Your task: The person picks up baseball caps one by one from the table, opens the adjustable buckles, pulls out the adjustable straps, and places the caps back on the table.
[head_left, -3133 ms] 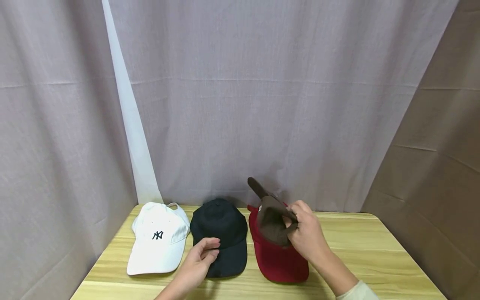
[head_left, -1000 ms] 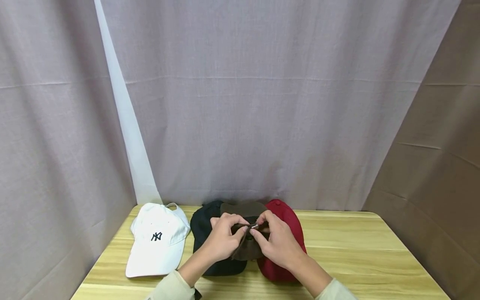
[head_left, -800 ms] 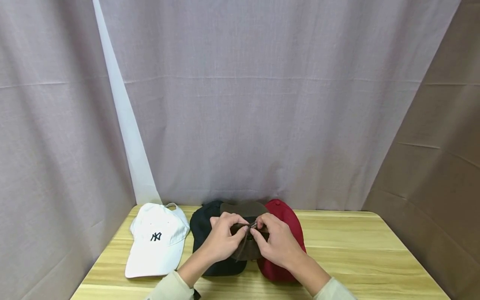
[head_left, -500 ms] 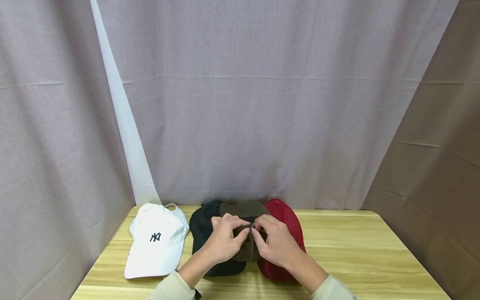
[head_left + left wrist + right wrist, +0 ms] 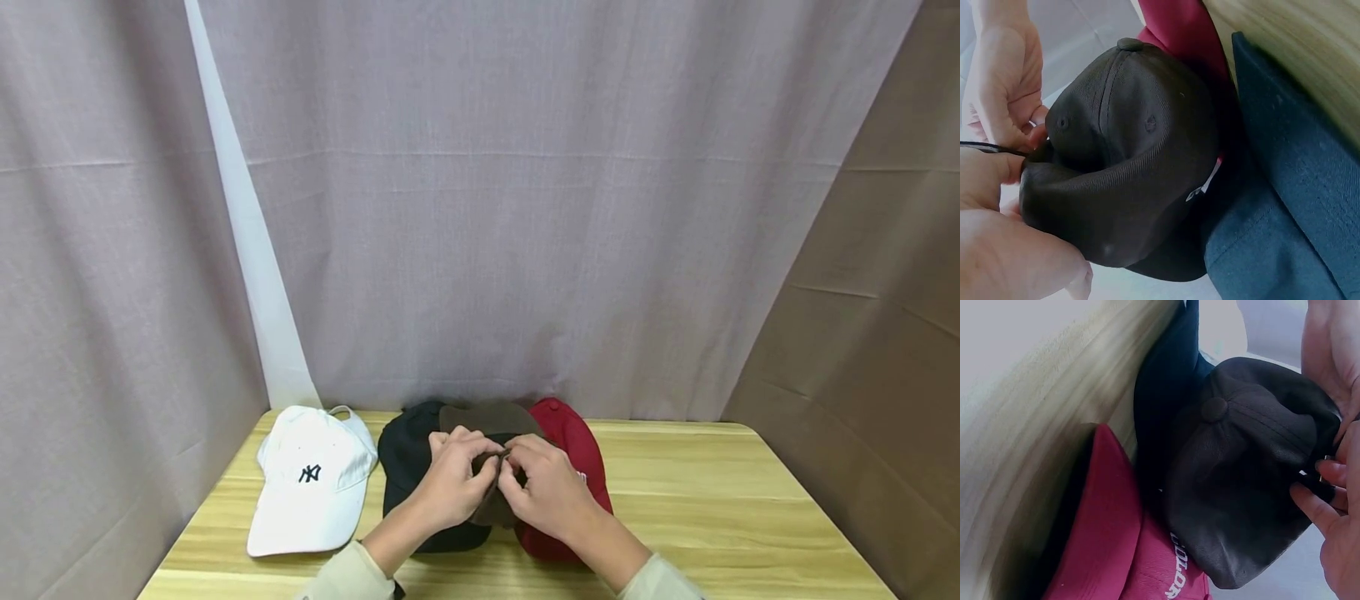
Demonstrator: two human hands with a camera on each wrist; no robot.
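Both hands meet on a dark brown cap (image 5: 491, 417), its brim pointing away toward the curtain. My left hand (image 5: 453, 479) pinches one side of the cap's back strap. From the other side my right hand (image 5: 547, 487) pinches the strap, their fingertips almost touching. In the left wrist view the brown cap's crown (image 5: 1129, 125) is dented, with a top button showing. A small metal glint appears near the fingers in the right wrist view; most of the strap is hidden by the hands. The brown cap overlaps a black cap (image 5: 405, 446) and a red cap (image 5: 577, 442).
A white cap (image 5: 307, 492) with a dark monogram lies at the left of the wooden table (image 5: 697, 500). Behind the caps hangs a grey curtain (image 5: 480, 250). In the right wrist view, the red cap's white lettering (image 5: 1179, 569) shows.
The right hand has brought the brown cap from above the red cap to the middle, and the left hand has joined it at the strap. Lately the fingertips have drawn together, hiding the metal buckle.
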